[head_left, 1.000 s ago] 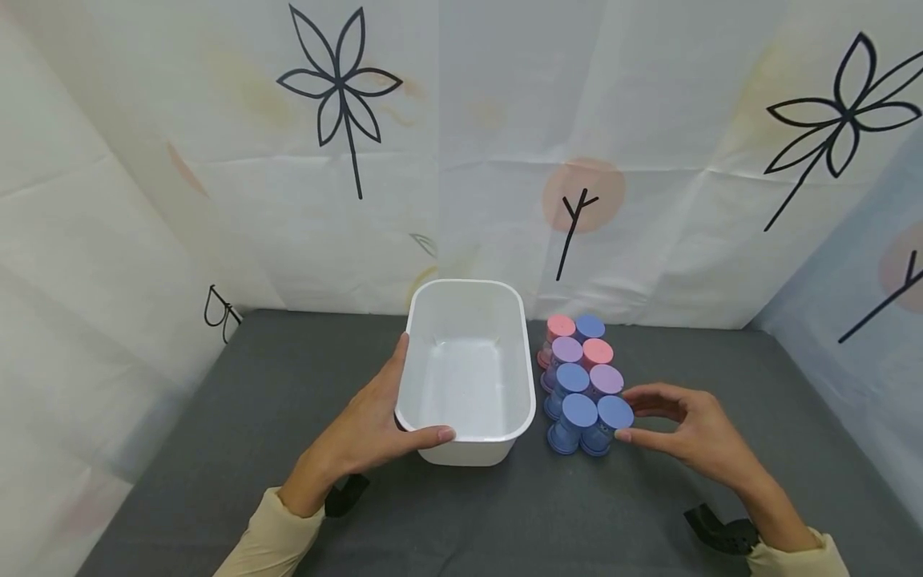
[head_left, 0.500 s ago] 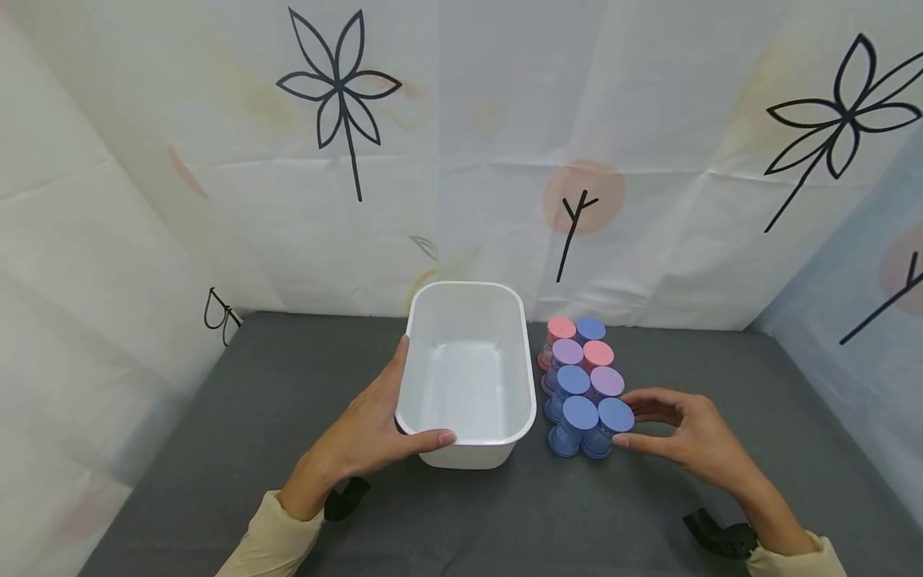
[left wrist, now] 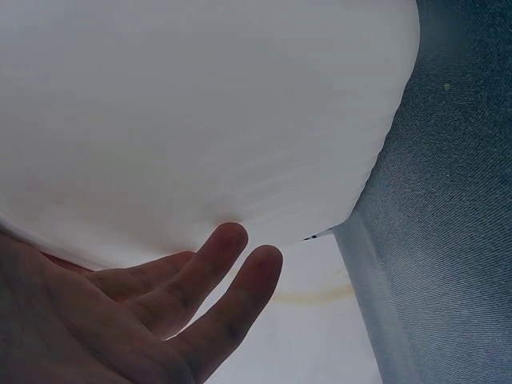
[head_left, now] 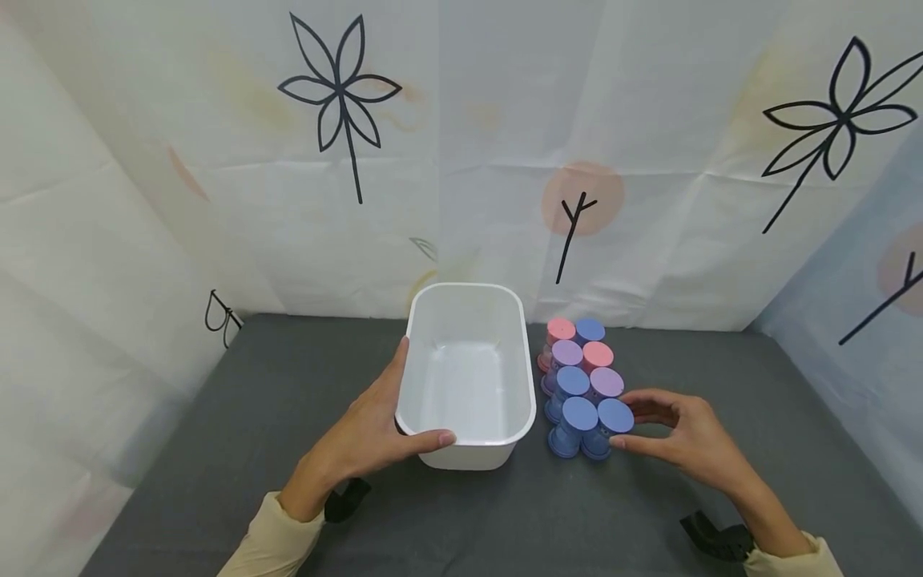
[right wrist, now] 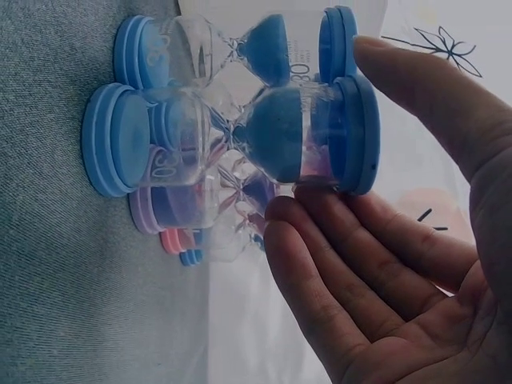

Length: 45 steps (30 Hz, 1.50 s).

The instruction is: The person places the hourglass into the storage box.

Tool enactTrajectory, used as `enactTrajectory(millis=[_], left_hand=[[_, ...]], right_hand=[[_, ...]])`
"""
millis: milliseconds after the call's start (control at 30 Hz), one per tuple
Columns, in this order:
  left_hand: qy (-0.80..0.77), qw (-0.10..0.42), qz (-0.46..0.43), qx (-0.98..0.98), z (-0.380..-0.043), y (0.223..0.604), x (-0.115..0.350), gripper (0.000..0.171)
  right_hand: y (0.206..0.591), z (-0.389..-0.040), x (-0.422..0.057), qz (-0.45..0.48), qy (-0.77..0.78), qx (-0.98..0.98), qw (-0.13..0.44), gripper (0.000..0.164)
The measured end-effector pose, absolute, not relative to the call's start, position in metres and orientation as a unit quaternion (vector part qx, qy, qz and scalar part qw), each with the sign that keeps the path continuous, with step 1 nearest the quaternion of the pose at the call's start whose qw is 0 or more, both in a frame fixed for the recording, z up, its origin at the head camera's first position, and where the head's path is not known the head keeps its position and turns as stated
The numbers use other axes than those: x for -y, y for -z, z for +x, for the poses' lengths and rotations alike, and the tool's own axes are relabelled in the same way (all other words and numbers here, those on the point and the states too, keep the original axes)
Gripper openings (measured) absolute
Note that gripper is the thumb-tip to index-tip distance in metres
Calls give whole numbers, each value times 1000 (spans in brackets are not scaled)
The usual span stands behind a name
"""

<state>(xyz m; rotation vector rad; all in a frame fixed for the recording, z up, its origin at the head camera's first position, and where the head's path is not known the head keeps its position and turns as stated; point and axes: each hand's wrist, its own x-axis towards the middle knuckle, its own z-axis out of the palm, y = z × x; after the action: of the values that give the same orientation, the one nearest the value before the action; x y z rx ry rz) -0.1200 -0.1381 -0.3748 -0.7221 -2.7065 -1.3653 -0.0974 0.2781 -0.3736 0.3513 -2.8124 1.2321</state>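
Observation:
A white plastic tub (head_left: pixel 467 455) stands in the middle of the table in the head view. My left hand (head_left: pixel 364 429) holds its near left corner, thumb over the front rim and fingers along the outer side wall (left wrist: pixel 200 120). To the right of the tub, several sand timers stand upright in two rows, with blue, pink and purple caps. My right hand (head_left: pixel 685 433) pinches the nearest right blue sand timer (head_left: pixel 615 417) at its top cap. In the right wrist view, thumb and fingers flank that cap (right wrist: pixel 360 136), and blue sand sits in the upper bulb.
Another blue sand timer (head_left: pixel 579 414) stands close on the left of the pinched one. Behind are a purple sand timer (head_left: pixel 606 382) and a pink sand timer (head_left: pixel 560 329). Grey cloth (head_left: pixel 505 529) covers the table, with a patterned white curtain (head_left: pixel 476 120) behind.
My right thumb has shifted slightly left along the blue sand timer's cap. The left hand, the tub and the other timers have stayed in place.

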Motion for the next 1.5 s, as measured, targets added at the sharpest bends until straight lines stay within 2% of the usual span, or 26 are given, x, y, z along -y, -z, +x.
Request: enactTrajectory(millis=[967,1267,1500], left_hand=[[432,16,-233,871,-118,375,143,127],[424,18,-230,875,-120,373,140,127],[434,17,-236,869,-121,376,139,127]], right_hand=[[378,-98,-269,96,-390,914,61,46],[360,-90,-279,112,-418,898,81,39],[332,-83,-288,136,-453,873,123,41]])
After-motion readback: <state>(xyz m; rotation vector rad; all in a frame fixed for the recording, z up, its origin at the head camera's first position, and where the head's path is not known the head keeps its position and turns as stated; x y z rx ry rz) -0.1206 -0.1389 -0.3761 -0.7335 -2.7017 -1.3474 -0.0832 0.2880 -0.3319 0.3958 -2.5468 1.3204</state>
